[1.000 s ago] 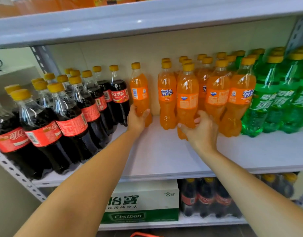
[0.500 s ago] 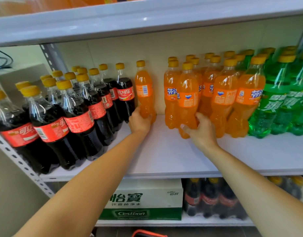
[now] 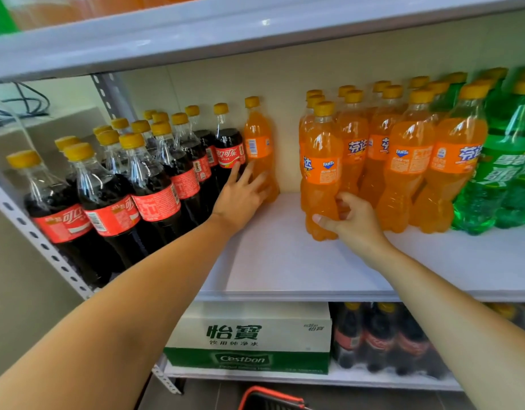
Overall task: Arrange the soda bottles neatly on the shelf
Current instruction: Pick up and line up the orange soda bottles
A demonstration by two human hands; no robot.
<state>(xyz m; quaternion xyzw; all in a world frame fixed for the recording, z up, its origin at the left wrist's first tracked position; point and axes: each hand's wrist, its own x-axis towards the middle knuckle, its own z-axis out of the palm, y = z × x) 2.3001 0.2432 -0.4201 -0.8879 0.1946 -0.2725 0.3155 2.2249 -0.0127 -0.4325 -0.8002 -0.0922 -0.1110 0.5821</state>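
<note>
On the white shelf (image 3: 285, 261), a lone orange soda bottle (image 3: 259, 143) stands at the back, right beside the cola bottles (image 3: 154, 187). My left hand (image 3: 240, 199) touches its lower part with spread, fairly straight fingers. Across a gap to the right stands a group of orange soda bottles (image 3: 403, 158). My right hand (image 3: 356, 226) grips the lower half of the front-left bottle (image 3: 322, 161) of that group, thumb in front and fingers curled behind. Green soda bottles (image 3: 504, 173) fill the far right.
An upper shelf board (image 3: 196, 34) hangs close above the bottle caps. A perforated metal upright (image 3: 42, 247) bounds the left side. Below are a Cestbon water carton (image 3: 249, 341) and more cola bottles (image 3: 379, 338). A red basket rim (image 3: 270, 400) shows at the bottom.
My left hand has slid the lone orange bottle left against the cola row, and its fingers have loosened from a grip to a touch. The right hand keeps holding its bottle.
</note>
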